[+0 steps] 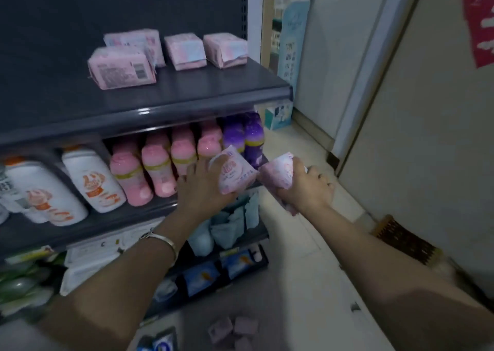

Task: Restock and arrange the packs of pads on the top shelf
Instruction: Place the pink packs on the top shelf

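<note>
Several pink packs of pads lie on the dark top shelf (187,94): one in front at the left (121,67), one behind it (139,43), and two more to the right (185,51) (226,50). My left hand (203,187) grips a pink and white pack (235,173) in front of the second shelf. My right hand (304,187) grips another pink pack (279,174) just beside it, over the aisle floor. Both packs are held below the level of the top shelf.
The second shelf holds white bottles (91,182), pink bottles (157,169) and purple bottles (244,134). Lower shelves carry pale blue packs (227,222). Purple packs (235,329) lie on the floor below. A white door (401,110) and a brush (403,238) stand at the right.
</note>
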Action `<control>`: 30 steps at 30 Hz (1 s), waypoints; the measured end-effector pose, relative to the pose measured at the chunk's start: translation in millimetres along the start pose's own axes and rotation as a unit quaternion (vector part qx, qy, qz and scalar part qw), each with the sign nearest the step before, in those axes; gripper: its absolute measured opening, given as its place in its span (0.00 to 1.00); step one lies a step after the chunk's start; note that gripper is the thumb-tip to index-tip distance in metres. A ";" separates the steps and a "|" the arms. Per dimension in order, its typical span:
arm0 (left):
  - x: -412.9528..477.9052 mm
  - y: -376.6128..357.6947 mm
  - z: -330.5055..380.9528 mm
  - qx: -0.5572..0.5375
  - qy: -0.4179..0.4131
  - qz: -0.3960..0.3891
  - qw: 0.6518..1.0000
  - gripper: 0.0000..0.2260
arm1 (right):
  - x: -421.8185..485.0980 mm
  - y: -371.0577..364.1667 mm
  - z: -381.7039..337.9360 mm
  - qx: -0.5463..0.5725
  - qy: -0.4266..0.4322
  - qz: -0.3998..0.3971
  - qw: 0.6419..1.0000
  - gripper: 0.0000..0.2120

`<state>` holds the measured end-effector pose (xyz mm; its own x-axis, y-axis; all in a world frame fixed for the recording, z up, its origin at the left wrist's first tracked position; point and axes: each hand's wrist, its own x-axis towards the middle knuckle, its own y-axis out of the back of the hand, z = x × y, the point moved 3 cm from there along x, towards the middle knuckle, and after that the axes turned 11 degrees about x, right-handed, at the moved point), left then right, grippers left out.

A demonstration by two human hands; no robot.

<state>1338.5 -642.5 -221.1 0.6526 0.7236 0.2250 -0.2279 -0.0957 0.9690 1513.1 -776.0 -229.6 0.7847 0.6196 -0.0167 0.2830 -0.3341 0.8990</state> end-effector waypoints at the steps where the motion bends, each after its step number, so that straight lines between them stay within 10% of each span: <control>1: -4.0 -14.4 2.0 -0.003 -0.001 -0.024 1.000 0.39 | -0.5 -10.3 9.0 -0.003 -0.001 -0.012 1.000 0.43; 30: -314.8 -646.2 -50.7 0.002 -0.036 -0.405 0.913 0.42 | -150.8 -606.3 337.3 -0.054 -0.210 -0.243 0.945 0.41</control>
<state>1243.8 -773.8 -923.3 0.6512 0.5112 -0.5609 0.3538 0.4493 0.8203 1409.2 -906.4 -919.8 0.7320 0.3375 -0.5919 0.6271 0.0059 0.7789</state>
